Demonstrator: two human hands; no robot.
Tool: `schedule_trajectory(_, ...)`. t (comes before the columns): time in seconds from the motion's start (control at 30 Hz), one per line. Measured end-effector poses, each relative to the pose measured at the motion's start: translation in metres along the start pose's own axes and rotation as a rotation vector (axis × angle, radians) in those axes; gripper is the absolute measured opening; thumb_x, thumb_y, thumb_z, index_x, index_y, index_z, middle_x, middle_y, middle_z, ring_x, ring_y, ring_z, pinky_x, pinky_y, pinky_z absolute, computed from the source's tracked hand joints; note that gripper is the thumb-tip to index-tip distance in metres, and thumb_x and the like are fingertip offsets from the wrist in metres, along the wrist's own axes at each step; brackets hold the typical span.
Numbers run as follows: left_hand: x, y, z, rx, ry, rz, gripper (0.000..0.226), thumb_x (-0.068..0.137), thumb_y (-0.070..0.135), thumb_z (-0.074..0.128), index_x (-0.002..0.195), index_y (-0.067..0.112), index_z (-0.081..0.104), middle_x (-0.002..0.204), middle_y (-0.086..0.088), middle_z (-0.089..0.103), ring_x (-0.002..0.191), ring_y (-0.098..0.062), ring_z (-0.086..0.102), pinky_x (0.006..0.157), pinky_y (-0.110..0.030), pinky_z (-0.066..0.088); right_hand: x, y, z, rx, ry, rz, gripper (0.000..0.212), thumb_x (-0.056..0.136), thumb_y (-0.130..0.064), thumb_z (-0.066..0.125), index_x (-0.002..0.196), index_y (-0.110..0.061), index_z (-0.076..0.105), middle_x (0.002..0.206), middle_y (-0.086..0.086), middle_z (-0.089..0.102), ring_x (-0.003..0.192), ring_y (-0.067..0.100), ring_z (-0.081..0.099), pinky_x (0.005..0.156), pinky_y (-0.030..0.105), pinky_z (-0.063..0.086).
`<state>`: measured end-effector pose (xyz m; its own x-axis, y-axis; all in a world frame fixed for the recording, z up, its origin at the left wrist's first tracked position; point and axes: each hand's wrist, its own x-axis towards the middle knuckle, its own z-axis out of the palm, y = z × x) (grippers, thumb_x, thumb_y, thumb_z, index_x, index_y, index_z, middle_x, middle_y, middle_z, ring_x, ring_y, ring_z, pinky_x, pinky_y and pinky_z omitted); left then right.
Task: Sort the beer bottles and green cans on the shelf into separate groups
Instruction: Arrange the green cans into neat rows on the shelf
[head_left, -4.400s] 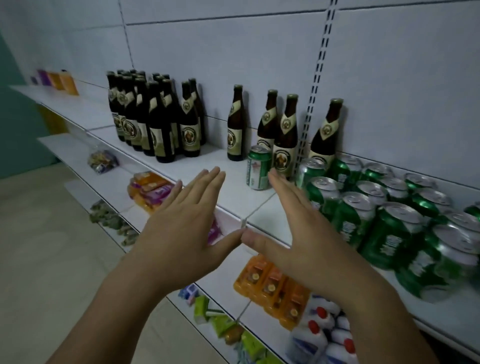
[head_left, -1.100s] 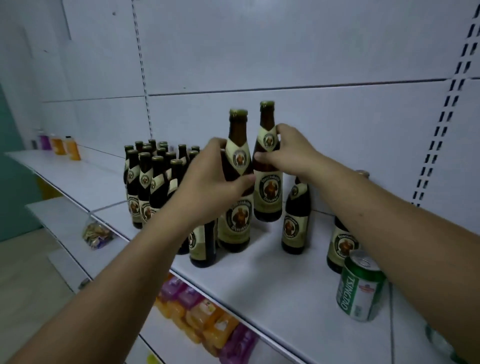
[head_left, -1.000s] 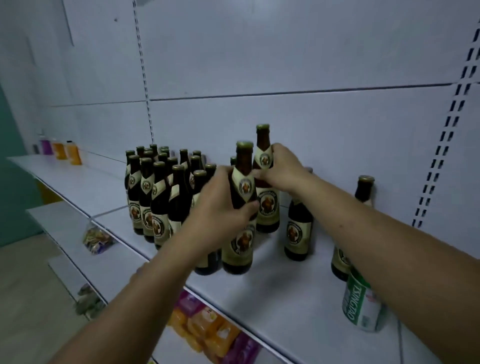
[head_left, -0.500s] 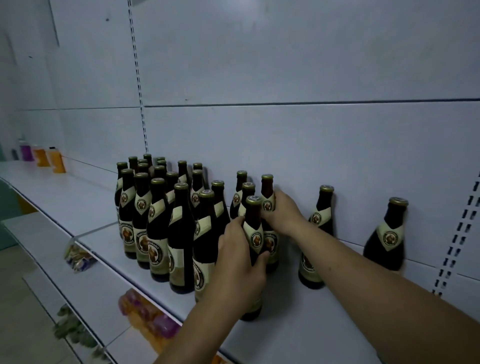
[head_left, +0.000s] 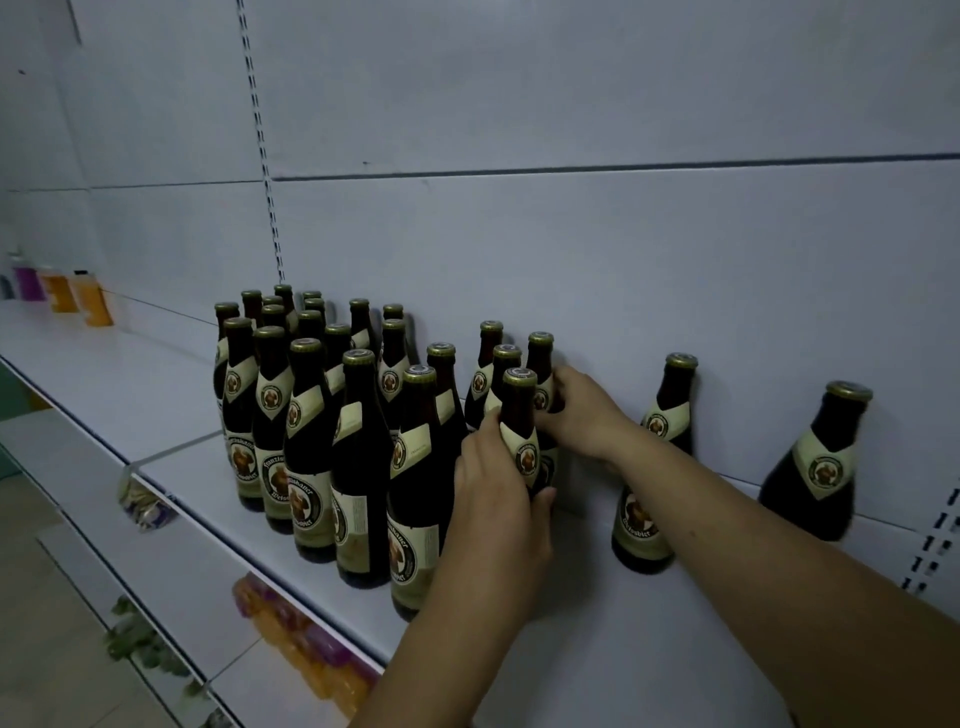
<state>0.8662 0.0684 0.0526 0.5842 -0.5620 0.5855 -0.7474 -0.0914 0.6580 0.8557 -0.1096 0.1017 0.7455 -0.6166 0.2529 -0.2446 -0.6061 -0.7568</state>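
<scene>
Several dark beer bottles with cream labels stand grouped (head_left: 311, 415) on the white shelf (head_left: 156, 405). My left hand (head_left: 493, 499) grips a front bottle (head_left: 521, 415) around its shoulder at the group's right edge. Just behind it, my right hand (head_left: 582, 410) holds the neck of a second bottle (head_left: 540, 358) close to the back wall. Two more bottles stand apart to the right against the wall, one (head_left: 660, 457) near my right forearm and one (head_left: 821, 462) further right. No green can is in view.
Orange and purple containers (head_left: 67, 293) stand at the far left of the shelf. Lower shelves hold colourful packets (head_left: 306, 639) and a small bag (head_left: 145, 504). A slotted upright (head_left: 262, 156) runs up the back wall.
Both hands have carried their bottles leftward and down onto the shelf beside the group. The view has moved in closer, and the green can has left the frame.
</scene>
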Motion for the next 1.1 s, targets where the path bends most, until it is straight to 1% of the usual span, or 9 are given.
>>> schedule_trajectory(0.13,-0.003,-0.001,0.005,0.057,0.007,0.025,0.091,0.096,0.016,0.068,0.162,0.016,0.005,0.154,-0.001,0.028,0.145,-0.012,0.027,0.116,-0.016,0.020,-0.002,-0.001,-0.002,-0.095,-0.003,-0.005,0.027,0.090,-0.018,0.074,0.108,-0.019,0.054,0.093,-0.005,0.064,0.094,0.017,0.064,0.077,0.030,0.049)
schedule_trajectory(0.2,-0.004,-0.001,0.005,0.111,0.022,0.052,0.095,0.097,0.019,0.066,0.162,0.016,-0.004,0.162,-0.003,0.016,0.152,-0.014,0.015,0.117,-0.016,0.009,-0.003,-0.005,-0.002,-0.151,-0.010,0.004,0.023,0.090,-0.019,0.072,0.106,-0.018,0.055,0.095,0.000,0.065,0.094,0.019,0.064,0.079,0.033,0.051)
schedule_trajectory(0.3,-0.008,0.005,-0.002,0.183,0.043,0.122,0.097,0.096,0.023,0.067,0.162,0.017,-0.005,0.168,-0.005,0.004,0.157,-0.015,0.001,0.123,-0.026,0.011,-0.006,-0.012,-0.006,-0.308,0.002,-0.006,0.023,0.090,-0.019,0.069,0.108,-0.014,0.056,0.106,0.009,0.066,0.099,0.027,0.065,0.084,0.040,0.055)
schedule_trajectory(0.37,-0.014,0.013,-0.009,0.226,0.049,0.192,0.095,0.095,0.027,0.066,0.162,0.015,0.001,0.168,-0.005,0.006,0.158,-0.016,-0.001,0.126,-0.035,0.016,-0.013,-0.024,-0.017,-0.421,0.007,-0.017,0.026,0.092,-0.018,0.067,0.114,-0.014,0.054,0.122,0.013,0.060,0.106,0.028,0.061,0.083,0.035,0.051)
schedule_trajectory(0.5,-0.012,0.040,-0.029,0.183,0.040,0.324,0.081,0.095,0.033,0.064,0.160,0.016,0.019,0.163,-0.001,0.024,0.155,-0.015,0.017,0.124,-0.040,0.027,-0.037,-0.059,-0.069,-0.546,0.058,-0.118,0.055,0.097,-0.019,0.064,0.147,-0.010,0.045,0.147,0.010,0.049,0.131,0.026,0.051,0.101,0.030,0.041)
schedule_trajectory(0.67,0.020,0.086,-0.026,0.036,-0.115,0.349,0.072,0.096,0.041,0.063,0.157,0.024,0.027,0.154,0.010,0.037,0.144,-0.005,0.032,0.114,-0.024,0.032,-0.081,-0.079,-0.148,-0.565,0.186,-0.148,0.045,0.094,-0.031,0.070,0.137,-0.021,0.059,0.130,-0.002,0.061,0.106,0.012,0.057,0.087,0.025,0.041)
schedule_trajectory(0.83,0.056,0.088,0.027,-0.057,-0.351,0.151,0.086,0.094,0.043,0.068,0.160,0.019,0.017,0.159,-0.003,0.033,0.144,-0.019,0.038,0.114,-0.035,0.038,-0.114,-0.040,-0.192,-0.649,0.303,0.037,0.056,0.088,-0.048,0.070,0.137,-0.026,0.054,0.134,0.000,0.056,0.114,0.018,0.056,0.097,0.037,0.048)
schedule_trajectory(0.97,0.058,0.069,0.066,-0.051,-0.438,0.018,0.098,0.089,0.037,0.077,0.159,0.015,0.013,0.155,-0.011,0.035,0.142,-0.028,0.040,0.111,-0.039,0.043,-0.133,-0.004,-0.203,-0.697,0.268,0.186,0.071,0.081,-0.056,0.076,0.136,-0.020,0.049,0.134,0.005,0.052,0.114,0.022,0.057,0.097,0.042,0.051)
schedule_trajectory(1.1,0.048,0.053,0.091,-0.022,-0.447,0.028,0.088,0.083,0.028,0.082,0.150,0.017,0.026,0.133,-0.008,0.043,0.119,-0.027,0.053,0.093,-0.032,0.048,-0.144,0.013,-0.195,-0.671,0.196,0.256,0.072,0.076,-0.051,0.084,0.129,-0.019,0.047,0.120,0.002,0.057,0.105,0.022,0.060,0.086,0.041,0.055)
